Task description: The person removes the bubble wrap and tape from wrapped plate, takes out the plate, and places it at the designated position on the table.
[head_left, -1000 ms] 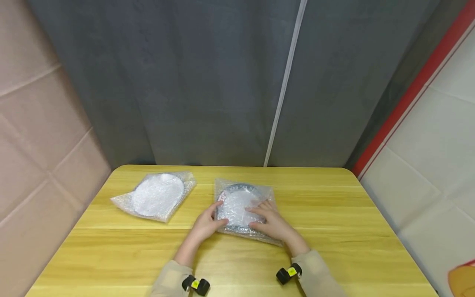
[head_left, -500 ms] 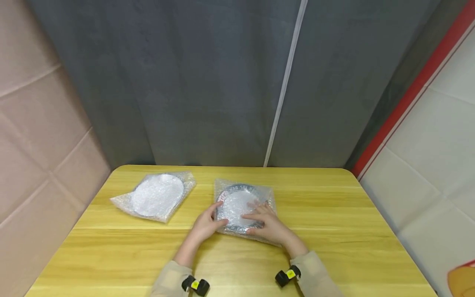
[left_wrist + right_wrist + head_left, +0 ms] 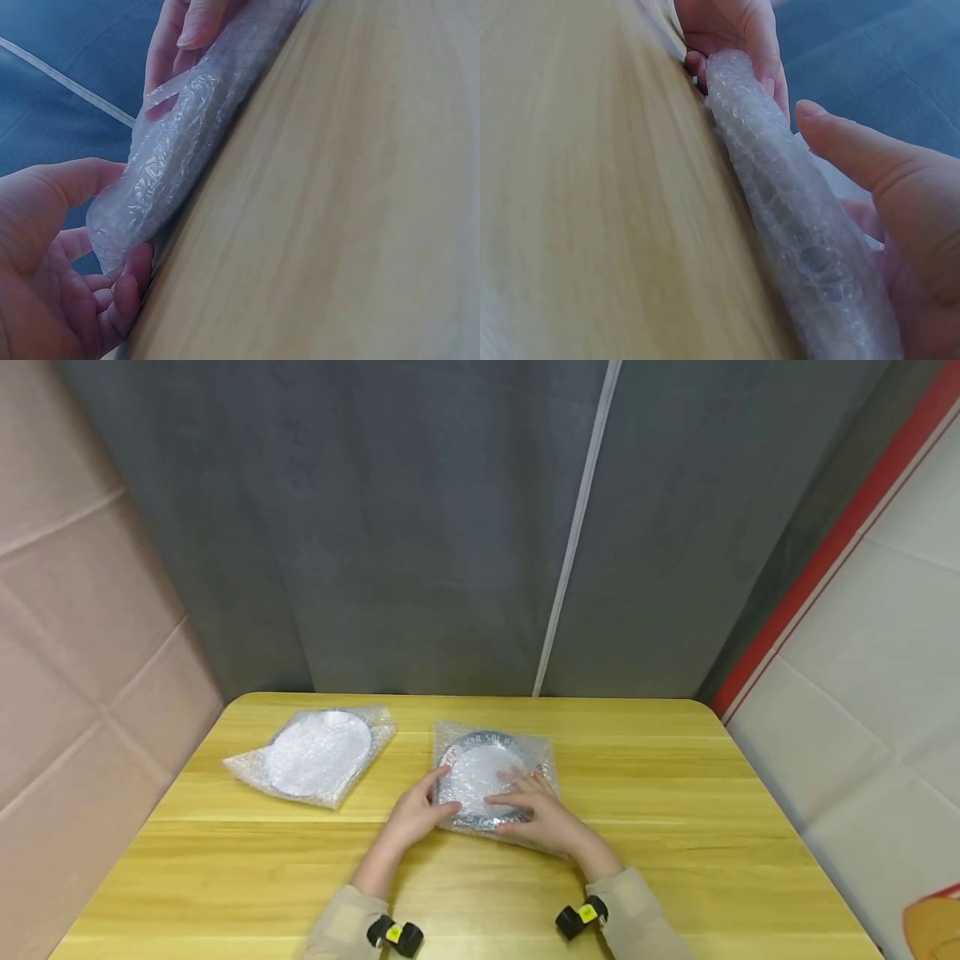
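A flat round disc in bubble wrap [image 3: 474, 775] lies at the middle of the table, its pale centre ringed by a dark rim with white lettering. My left hand [image 3: 415, 810] grips its left side; in the left wrist view the thumb is over the bubble wrap and the other fingers curl under its edge. Spread across the right part of the disc is my right hand [image 3: 543, 814], its fingers loosely extended and partly blurred behind plastic in the head view. The right wrist view shows the right thumb [image 3: 840, 139] raised above the wrapped edge.
Another bubble-wrapped disc [image 3: 318, 756] lies at the left of the wooden table [image 3: 675, 827]. A dark grey curtain [image 3: 420, 527] hangs behind the far edge, with pale walls on both sides. Each sleeve carries a small black wrist device [image 3: 582, 917].
My right hand has shifted slightly left over the wrapped disc, its fingers spreading a little. The left hand and both discs stay where they were.
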### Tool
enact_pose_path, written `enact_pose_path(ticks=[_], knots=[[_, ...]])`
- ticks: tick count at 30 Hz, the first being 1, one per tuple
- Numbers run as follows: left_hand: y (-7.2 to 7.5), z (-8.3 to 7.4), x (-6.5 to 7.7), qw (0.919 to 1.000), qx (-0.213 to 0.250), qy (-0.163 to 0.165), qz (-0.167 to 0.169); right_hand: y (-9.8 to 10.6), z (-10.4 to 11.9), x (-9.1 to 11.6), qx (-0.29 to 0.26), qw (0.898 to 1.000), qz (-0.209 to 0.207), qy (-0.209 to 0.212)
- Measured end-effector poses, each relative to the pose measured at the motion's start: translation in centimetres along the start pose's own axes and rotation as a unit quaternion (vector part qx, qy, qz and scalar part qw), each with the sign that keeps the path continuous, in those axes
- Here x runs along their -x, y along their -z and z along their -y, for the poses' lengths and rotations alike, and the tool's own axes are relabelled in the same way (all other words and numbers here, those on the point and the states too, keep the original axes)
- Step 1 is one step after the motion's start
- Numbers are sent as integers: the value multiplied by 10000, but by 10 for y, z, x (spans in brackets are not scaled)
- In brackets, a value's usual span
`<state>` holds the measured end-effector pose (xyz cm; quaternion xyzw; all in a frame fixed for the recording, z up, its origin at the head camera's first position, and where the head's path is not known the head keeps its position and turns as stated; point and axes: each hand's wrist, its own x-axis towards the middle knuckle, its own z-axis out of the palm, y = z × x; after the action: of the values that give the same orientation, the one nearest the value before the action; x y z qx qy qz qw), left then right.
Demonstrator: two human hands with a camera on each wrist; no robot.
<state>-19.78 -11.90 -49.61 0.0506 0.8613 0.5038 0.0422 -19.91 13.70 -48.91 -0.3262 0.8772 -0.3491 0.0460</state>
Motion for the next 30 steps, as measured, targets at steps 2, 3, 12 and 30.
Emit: enact_pose_path(ticks=[2, 3, 12, 30], knots=[[0, 0, 0, 10000, -13, -4, -1, 0, -1, 0, -89, 10000, 0, -6], [0, 0, 0, 10000, -11, -5, 0, 0, -1, 0, -134, 9999, 11, -18], [0, 0, 0, 10000, 47, 32, 3, 2, -3, -3, -453, 9976, -22, 520], [0, -1, 2, 9999, -50, -127, -65, 3, -4, -1, -355, 9985, -317, 260]])
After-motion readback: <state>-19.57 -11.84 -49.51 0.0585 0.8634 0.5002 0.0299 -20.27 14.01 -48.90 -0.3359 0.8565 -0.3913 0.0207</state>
